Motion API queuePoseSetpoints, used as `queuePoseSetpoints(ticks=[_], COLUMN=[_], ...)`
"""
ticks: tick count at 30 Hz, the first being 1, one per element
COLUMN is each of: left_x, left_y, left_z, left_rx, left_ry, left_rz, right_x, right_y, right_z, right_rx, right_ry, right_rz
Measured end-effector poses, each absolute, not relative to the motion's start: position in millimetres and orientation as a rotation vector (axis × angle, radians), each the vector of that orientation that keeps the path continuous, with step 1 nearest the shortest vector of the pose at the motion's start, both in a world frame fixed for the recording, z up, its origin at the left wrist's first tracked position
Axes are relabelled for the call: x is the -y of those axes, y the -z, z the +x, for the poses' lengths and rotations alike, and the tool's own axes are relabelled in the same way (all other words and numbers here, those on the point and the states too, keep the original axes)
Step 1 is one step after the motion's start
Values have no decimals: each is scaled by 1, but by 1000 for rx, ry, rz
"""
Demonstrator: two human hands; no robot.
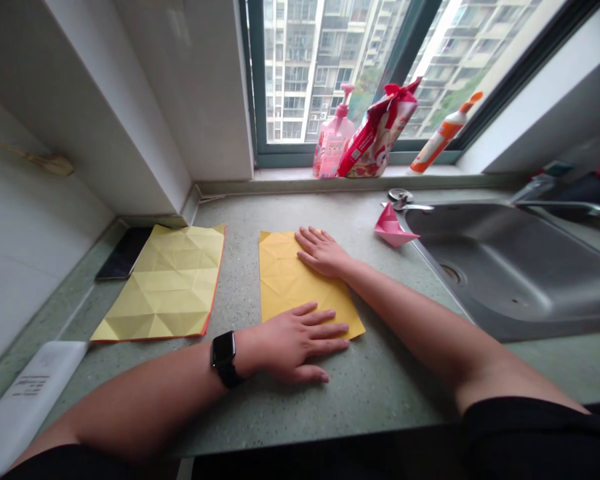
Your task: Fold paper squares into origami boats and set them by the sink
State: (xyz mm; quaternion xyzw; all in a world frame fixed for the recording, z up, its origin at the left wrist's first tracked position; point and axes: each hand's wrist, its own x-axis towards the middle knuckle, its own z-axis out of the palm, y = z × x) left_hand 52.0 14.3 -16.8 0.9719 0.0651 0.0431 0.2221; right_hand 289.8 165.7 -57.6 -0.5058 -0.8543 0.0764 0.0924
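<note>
A creased orange-yellow sheet of paper (290,273) lies flat on the speckled green counter (240,400) in front of me. My left hand (300,340), with a black watch on its wrist, is spread over the sheet's near edge, its thumb on the counter. My right hand (323,252) rests with fingers stretched out on the sheet's far right part. Both palms face down and neither hand grips anything. Left of the sheet sits a stack of creased pale yellow paper (175,280), with orange-red showing along its edge.
A pink folded paper boat (394,228) stands beside the steel sink (520,267) at right. A dark phone (123,257) lies partly under the paper stack. A white device (35,393) is at near left. On the sill are a pump bottle (333,143), red bag (377,133) and orange-white bottle (443,140).
</note>
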Motion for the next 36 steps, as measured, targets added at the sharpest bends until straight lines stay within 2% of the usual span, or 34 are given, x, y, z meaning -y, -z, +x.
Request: queuePoseSetpoints(ticks=[3, 6, 12, 15, 20, 26, 36], left_x=[-15, -16, -20, -22, -21, -10, 43], left_y=[20, 23, 21, 22, 33, 30, 8], left_z=[51, 51, 52, 54, 59, 71, 103], left_rx=[-169, -163, -153, -359, -588, -533, -164], left_ry=[-123, -136, -265, -413, -245, -110, 1], left_rz=[2692, 2702, 2695, 2705, 2797, 2823, 2656], right_x=[-195, -203, -150, -118, -100, -104, -103], right_y=[48, 37, 37, 45, 49, 46, 46], right_z=[305, 320, 326, 323, 318, 313, 311], right_rx=[2270, 2094, 2167, 2389, 2441, 2436, 2429], right_ry=[-199, -138, -90, -165, -173, -163, -159], right_rz=[-1823, -1935, -1674, -1419, -1443, -1470, -1462])
